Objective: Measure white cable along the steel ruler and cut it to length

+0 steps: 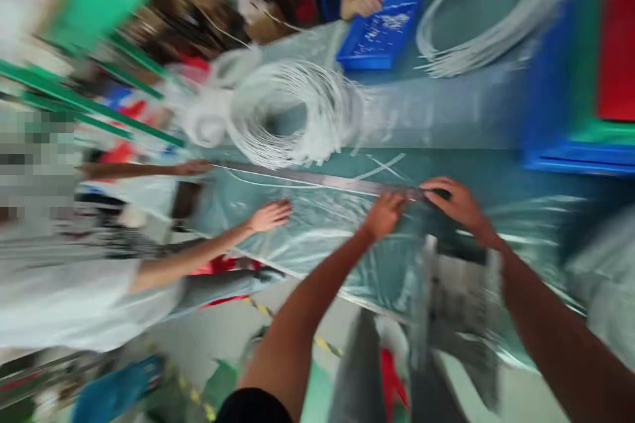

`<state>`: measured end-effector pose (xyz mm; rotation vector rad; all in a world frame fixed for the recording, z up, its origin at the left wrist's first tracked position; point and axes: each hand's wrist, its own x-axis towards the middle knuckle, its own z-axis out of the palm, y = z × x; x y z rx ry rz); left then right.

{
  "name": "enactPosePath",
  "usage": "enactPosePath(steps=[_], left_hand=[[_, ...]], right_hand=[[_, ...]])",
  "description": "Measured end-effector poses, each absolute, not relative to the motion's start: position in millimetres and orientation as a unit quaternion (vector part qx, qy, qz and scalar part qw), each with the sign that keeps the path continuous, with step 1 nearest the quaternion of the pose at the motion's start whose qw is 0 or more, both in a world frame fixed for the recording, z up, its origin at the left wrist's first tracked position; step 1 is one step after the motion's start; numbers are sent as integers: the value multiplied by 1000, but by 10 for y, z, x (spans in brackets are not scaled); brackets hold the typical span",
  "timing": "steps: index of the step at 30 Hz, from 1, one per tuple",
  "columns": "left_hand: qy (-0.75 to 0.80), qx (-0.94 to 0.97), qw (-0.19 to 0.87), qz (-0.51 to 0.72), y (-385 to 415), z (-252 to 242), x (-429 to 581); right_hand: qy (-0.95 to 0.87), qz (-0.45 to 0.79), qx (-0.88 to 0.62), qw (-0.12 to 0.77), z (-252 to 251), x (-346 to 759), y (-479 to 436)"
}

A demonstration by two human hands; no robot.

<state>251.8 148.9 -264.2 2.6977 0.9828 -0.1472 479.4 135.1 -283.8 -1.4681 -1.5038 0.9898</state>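
Note:
A long metal ruler (337,180) lies across the table, with a thin white cable (297,184) running along its near edge. The fingers of my left hand (385,213) are bent down together over the cable and the ruler, near the ruler's right end. Just beyond that end is my right hand (459,205), its thumb and forefinger pinched together; blur hides what lies between them. At the ruler's far left end a co-worker's hand (193,167) touches it. The same person's other hand (270,215) is held out over the table, fingers extended.
Behind the ruler sits a coil of white cables (297,89); a larger coil (536,20) lies at the back right. Another person's hands are at a blue tray (364,56) of small white parts. Stacked coloured bins (570,157) stand right. Clear sheeting (317,231) covers the table.

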Motion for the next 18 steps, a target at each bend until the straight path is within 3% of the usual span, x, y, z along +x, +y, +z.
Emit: enactPosePath(steps=[4, 9, 12, 14, 18], left_hand=[[390, 899, 190, 66, 1519, -2598, 2512], [506, 778, 227, 295, 883, -2525, 2095], [550, 684, 283, 388, 203, -2661, 1784], [560, 639, 326, 414, -224, -2787, 1634], [533, 616, 374, 443, -708, -2998, 1508]], right_hand=[[-544, 393, -649, 359, -2377, 5082, 909], [-455, 327, -778, 284, -2067, 5390, -683], [-357, 339, -845, 208, -2089, 5117, -1721], [-342, 419, -828, 146, -2211, 4735, -2252], [-365, 470, -801, 67, -2536, 4020, -2783]])
